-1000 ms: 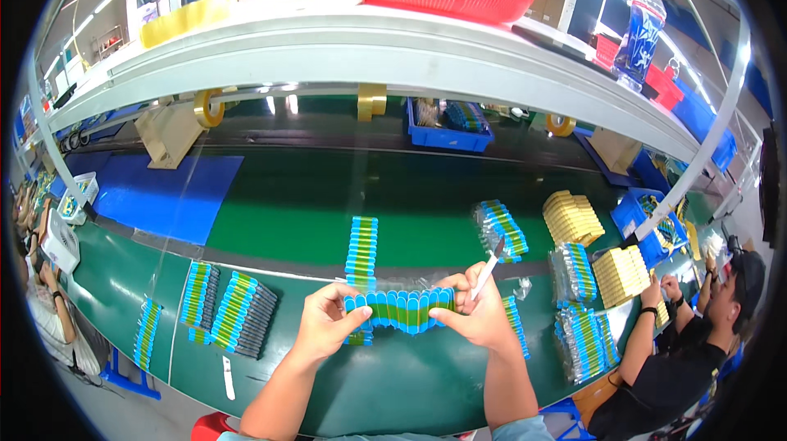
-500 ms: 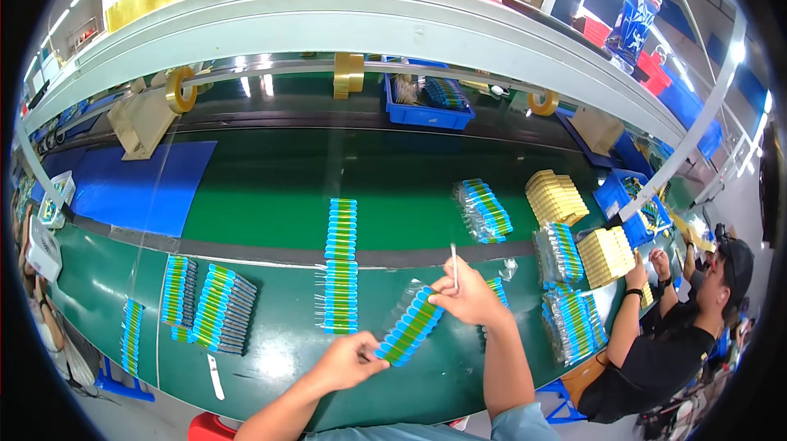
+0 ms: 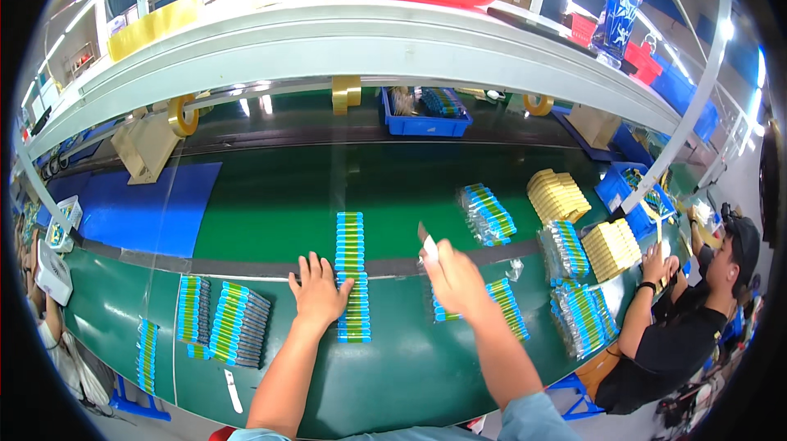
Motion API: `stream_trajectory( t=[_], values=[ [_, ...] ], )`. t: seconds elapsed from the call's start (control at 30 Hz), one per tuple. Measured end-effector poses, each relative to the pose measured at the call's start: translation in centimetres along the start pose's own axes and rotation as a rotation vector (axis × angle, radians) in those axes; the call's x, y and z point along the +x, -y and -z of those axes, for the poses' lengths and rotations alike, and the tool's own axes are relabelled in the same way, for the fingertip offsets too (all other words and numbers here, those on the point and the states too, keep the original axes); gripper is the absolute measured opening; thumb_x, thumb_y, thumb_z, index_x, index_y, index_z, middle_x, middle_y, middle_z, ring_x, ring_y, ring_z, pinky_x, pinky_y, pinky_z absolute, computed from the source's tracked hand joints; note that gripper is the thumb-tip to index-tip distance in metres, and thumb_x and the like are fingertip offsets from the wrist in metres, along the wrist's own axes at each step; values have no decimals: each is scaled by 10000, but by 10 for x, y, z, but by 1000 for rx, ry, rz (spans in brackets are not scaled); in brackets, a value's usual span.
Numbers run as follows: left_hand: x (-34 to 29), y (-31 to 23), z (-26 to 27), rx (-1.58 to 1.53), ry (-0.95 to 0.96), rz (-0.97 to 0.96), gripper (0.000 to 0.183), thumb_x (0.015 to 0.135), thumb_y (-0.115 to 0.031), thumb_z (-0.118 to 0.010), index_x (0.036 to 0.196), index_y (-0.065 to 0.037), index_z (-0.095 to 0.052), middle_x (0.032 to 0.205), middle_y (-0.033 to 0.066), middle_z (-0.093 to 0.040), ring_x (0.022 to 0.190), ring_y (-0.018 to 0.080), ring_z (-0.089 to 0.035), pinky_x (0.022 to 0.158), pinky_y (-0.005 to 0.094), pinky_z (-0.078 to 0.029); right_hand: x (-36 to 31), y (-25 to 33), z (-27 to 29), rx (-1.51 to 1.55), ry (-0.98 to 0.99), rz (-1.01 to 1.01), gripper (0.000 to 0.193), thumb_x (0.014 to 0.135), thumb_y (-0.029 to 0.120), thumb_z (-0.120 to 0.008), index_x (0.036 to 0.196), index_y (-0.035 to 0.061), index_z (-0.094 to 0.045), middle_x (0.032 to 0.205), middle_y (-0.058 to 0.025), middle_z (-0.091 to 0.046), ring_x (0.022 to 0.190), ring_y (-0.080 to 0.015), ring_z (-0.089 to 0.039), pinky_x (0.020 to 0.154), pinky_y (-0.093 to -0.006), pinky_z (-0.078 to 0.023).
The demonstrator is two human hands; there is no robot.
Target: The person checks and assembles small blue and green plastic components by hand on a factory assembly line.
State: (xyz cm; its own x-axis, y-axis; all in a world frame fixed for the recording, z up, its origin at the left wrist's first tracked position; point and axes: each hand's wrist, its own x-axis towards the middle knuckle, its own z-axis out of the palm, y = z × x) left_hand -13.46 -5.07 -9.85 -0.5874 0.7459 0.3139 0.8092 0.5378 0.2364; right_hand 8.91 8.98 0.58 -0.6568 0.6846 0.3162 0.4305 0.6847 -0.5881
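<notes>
My left hand (image 3: 318,292) lies with its fingers spread at the left side of a long column of narrow blue-and-green wrapped pieces (image 3: 351,244), its thumb over the column. My right hand (image 3: 455,277) is closed round the white handle of a small knife (image 3: 424,234), whose dark blade points up and away from me. Just below that hand, partly hidden by it, a short strip of the same pieces (image 3: 443,311) lies on the table. Another strip (image 3: 508,310) sits right of my right wrist.
Stacked blue-and-green bundles (image 3: 238,326) and a white-handled tool (image 3: 234,392) lie at left. Bagged bundles (image 3: 584,318) and yellow stacks (image 3: 611,250) stand at right, near a co-worker (image 3: 656,343). A white shelf beam (image 3: 369,43) with tape rolls (image 3: 182,115) crosses overhead.
The strip held between both hands has been let go and lies by my right hand. My left hand has moved up to the column and spread open. The knife stays in my right hand.
</notes>
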Motion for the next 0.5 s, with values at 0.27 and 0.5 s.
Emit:
stream_trajectory(
  t=[0.27, 0.5],
  values=[
    [24, 5, 8, -1122, 79, 97, 463, 740, 111, -771, 1096, 3, -496, 1183, 175, -667, 947, 220, -707, 833, 351, -591, -98, 23, -17, 409, -117, -103, 111, 956, 116, -606, 999, 17, -586, 829, -114, -734, 639, -294, -691, 606, -396, -535],
    [1, 4, 60, -1144, 505, 130, 892, 780, 130, -698, 1524, -86, -254, 1148, 183, -635, 821, 156, -649, 736, 314, -561, -97, 11, -18, 189, -134, 28, 90, 887, 116, -719, 965, 81, -692, 783, -93, -705, 678, -286, -682, 608, -369, -526]
  ],
)
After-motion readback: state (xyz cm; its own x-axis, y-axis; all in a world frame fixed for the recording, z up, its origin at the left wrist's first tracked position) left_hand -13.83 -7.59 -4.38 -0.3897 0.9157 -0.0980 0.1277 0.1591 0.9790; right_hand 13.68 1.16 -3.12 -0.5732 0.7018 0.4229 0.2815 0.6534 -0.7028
